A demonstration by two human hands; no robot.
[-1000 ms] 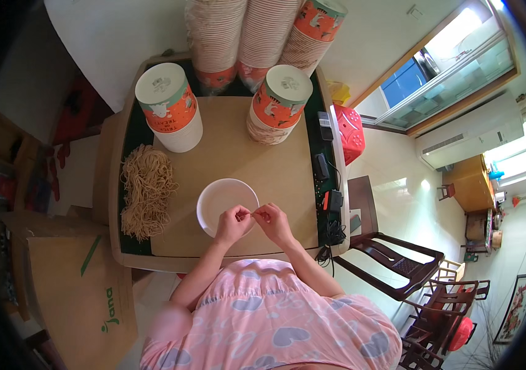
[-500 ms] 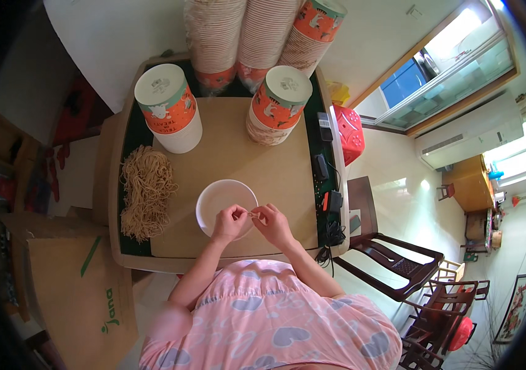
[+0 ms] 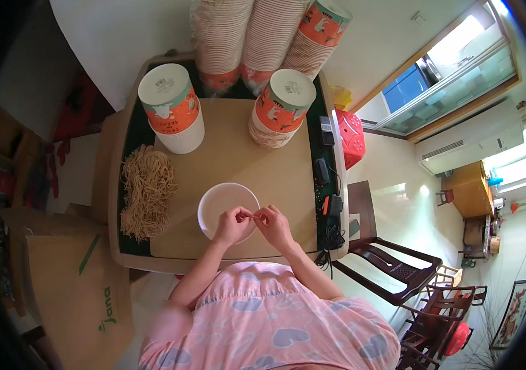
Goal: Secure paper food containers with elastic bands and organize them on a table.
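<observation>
1. I see the left hand (image 3: 232,225) and the right hand (image 3: 273,225) meeting over the near rim of a white bowl (image 3: 221,201). Fingertips of both are pinched on a thin strand (image 3: 254,216) stretched between them.
2. The bowl sits on the tan table (image 3: 238,157), just ahead of the knuckles. The left hand covers part of its near edge.
3. A pile of noodles (image 3: 147,191) lies to the left, apart from both hands.
4. Two paper cup stacks with orange bands (image 3: 171,115) (image 3: 280,106) stand further back, with more stacks (image 3: 256,37) behind.
5. The strand is too thin to identify. I cannot tell whether the bowl holds anything. The person's pink top hides the table's near edge.
</observation>
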